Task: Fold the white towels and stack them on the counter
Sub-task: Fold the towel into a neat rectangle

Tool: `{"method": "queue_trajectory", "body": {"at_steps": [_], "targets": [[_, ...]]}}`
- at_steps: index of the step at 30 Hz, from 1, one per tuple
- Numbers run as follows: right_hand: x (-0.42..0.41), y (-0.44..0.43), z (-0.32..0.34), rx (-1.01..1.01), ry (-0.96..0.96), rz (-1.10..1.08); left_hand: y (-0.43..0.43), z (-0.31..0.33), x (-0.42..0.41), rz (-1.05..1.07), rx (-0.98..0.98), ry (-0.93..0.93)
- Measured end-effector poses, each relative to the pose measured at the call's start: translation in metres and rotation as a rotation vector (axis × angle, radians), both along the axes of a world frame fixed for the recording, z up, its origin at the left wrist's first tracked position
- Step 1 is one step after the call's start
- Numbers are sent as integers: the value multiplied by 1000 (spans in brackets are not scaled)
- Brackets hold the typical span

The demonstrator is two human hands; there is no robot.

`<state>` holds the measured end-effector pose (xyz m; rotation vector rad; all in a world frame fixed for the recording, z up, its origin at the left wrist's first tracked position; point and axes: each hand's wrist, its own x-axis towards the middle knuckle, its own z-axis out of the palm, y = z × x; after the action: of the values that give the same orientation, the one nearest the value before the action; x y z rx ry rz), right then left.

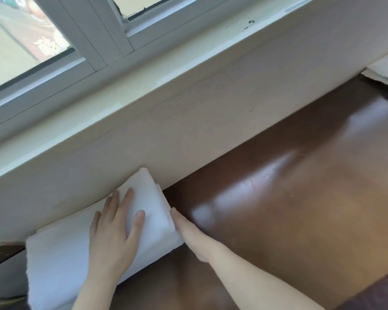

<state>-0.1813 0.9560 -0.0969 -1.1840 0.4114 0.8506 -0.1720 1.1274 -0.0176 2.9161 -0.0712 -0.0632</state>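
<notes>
Dark counter [278, 209] bears folded towel [152, 198]; left hand [112, 231] flat atop, right hand [189, 234] alongside.

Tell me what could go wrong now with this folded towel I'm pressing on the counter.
The counter looks glossy, so a push from the right hand on the end of the folded towel may slide it instead of squaring it. The layers at that end sit uneven; once the left hand lifts off the top, the fold may spring open.
</notes>
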Motion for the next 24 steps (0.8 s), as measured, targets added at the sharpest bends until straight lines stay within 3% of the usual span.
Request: {"method": "queue_trajectory", "body": {"at_steps": [4,7,15,18,24], "targets": [[24,12,12,121,-184,-57,0,-1,-2,15,110,37],[33,22,15,95,-279,-19,9,0,-6,86,149,73],[31,19,-4,30,-90,43,37,2,-19,175,59,91],[36,25,2,105,-136,6,38,1,-18,176,41,77],[33,25,3,56,-214,18,35,-8,-18,144,80,57]]}}
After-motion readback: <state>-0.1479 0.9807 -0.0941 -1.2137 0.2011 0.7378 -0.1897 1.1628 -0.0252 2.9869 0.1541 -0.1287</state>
